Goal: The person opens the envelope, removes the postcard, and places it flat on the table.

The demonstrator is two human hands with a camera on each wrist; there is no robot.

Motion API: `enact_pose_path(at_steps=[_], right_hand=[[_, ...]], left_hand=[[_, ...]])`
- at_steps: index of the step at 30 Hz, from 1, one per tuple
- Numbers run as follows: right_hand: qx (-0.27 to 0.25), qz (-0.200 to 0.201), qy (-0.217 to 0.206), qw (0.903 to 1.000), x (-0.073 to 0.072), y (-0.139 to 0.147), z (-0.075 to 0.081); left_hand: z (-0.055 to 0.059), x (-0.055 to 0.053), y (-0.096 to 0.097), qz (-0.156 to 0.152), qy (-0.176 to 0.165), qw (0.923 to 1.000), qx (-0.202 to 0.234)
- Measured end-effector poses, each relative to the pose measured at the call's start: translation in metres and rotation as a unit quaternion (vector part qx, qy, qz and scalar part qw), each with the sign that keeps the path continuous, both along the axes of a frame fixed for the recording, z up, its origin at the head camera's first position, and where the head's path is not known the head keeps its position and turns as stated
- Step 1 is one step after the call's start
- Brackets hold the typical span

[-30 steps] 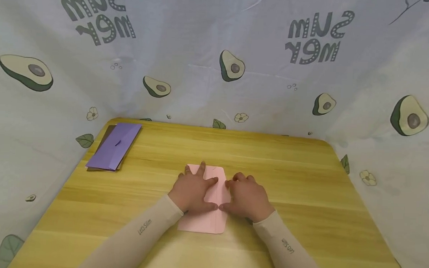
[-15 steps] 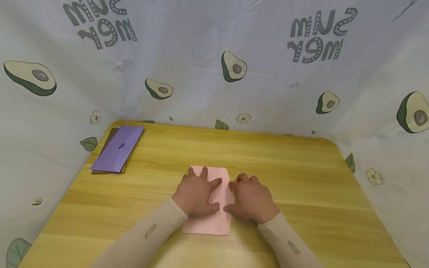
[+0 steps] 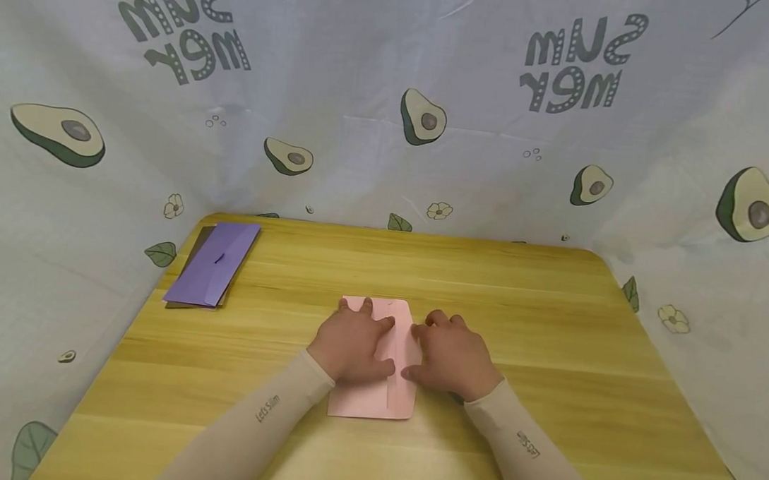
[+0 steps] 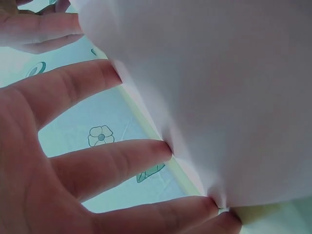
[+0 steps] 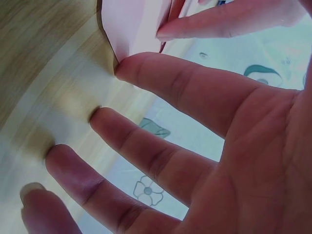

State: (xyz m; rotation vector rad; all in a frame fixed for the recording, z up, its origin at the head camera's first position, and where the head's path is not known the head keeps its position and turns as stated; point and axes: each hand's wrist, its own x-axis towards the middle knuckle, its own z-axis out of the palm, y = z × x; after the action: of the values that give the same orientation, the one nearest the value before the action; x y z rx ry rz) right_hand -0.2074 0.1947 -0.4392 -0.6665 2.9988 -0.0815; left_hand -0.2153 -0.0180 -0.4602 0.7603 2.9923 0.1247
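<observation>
The folded pink paper [image 3: 387,347] lies at the hub of the counter [image 3: 497,293], with the left hand [image 3: 352,343] over its nine o'clock half, that grip spread with fingers apart. At three o'clock the right hand [image 3: 454,355] touches its edge with thumb and index fingertip, its grip also apart; a purple envelope [image 3: 210,269] sits toward ten o'clock.
</observation>
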Motion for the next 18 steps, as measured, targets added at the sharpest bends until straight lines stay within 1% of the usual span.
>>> enact_pose_path(at_steps=[3,9,13,18], right_hand=[[0.002,0.003,0.000,1.0000,0.000,0.000,0.000],[0.006,0.006,0.002,1.0000,0.000,0.000,0.000],[-0.005,0.006,0.015,0.9999,0.001,-0.002,-0.002],[-0.019,0.002,0.035,0.9992,0.002,-0.005,-0.005]], left_hand=[[0.001,-0.001,-0.001,-0.009,0.006,0.9999,0.000],[0.002,-0.001,-0.006,-0.018,0.020,0.9996,0.006],[0.001,-0.004,-0.010,-0.031,0.030,0.9990,0.014],[0.002,-0.006,-0.013,-0.040,0.029,0.9984,0.025]])
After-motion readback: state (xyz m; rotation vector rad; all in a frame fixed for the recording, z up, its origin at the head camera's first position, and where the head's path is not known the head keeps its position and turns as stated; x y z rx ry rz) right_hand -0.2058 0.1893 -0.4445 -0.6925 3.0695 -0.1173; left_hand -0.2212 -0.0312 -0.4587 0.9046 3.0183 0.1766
